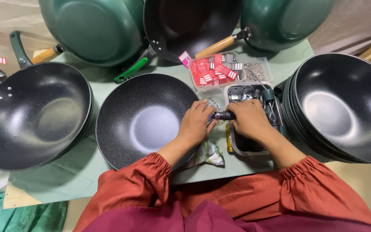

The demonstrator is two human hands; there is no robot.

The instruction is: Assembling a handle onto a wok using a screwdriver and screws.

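A black speckled wok (144, 118) lies on the green table cover in front of me. My left hand (197, 122) rests at its right rim, fingertips pinched on the end of a small black handle part (225, 115). My right hand (249, 119) grips the same part from the other side, above a dark tray (237, 148). A yellow-handled tool (229, 138) lies just below my hands. Whether a screw sits between my fingers is hidden.
Another black wok (33, 114) lies at the left and a stack of black woks (342, 105) at the right. Green woks (95, 28) stand at the back. Clear boxes hold red tags (213, 68), small metal screws (255, 68) and black fittings (241, 91). A folded cloth (207, 154) lies near me.
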